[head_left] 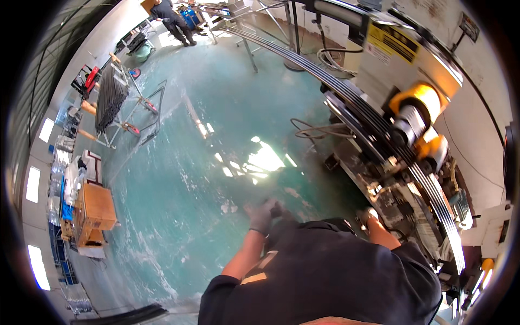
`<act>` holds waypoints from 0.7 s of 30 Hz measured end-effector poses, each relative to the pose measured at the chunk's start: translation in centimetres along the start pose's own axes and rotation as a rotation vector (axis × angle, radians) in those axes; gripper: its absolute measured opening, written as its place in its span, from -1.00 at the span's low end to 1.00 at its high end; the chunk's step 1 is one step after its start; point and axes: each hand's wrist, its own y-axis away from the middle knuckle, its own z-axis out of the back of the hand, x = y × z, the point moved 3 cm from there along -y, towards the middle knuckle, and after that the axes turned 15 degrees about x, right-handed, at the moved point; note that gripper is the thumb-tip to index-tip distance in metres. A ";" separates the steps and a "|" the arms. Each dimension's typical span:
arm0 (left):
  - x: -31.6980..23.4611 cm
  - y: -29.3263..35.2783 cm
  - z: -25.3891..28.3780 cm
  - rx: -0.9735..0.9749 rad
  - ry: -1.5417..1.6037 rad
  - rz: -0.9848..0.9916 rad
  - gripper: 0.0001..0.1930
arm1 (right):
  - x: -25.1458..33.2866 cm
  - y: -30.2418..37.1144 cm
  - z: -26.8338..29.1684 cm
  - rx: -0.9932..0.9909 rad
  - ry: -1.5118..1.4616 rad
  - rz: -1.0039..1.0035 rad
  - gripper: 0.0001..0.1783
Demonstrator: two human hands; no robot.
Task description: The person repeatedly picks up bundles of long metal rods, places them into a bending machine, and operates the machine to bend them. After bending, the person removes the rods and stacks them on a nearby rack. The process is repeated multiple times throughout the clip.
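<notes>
My left hand (261, 215) wears a grey glove and hangs over the green floor (206, 179), fingers curled beside a small dark thing (276, 209) by my dark trousers; whether it grips that thing is unclear. My right hand (368, 216), also gloved, is at the near edge of a grimy metal machine (390, 184) and mostly hidden behind my body. A bundle of long grey metal rods (379, 122) runs through the machine from the far left to the lower right, passing under an orange-yellow roller guard (420, 97).
A wheeled rack of dark rods (111, 95) stands at the left. Near the left wall are a wooden crate (96, 208) and white boxes (91, 165). Another person (173, 19) bends over far off. Cables (311, 130) lie on the floor by the machine.
</notes>
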 end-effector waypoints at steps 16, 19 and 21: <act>-39.0 -37.8 21.6 0.124 -0.032 -0.143 -0.79 | 41.1 -23.5 -6.8 0.177 -0.278 -0.008 -0.61; -47.3 -44.2 23.2 0.056 -0.278 -0.178 -0.80 | 54.8 -27.8 -4.5 0.103 -0.354 0.176 -0.75; -53.0 -48.8 23.6 -0.028 -0.151 -0.156 -0.81 | 65.1 -25.4 -2.2 0.078 -0.397 0.278 -0.75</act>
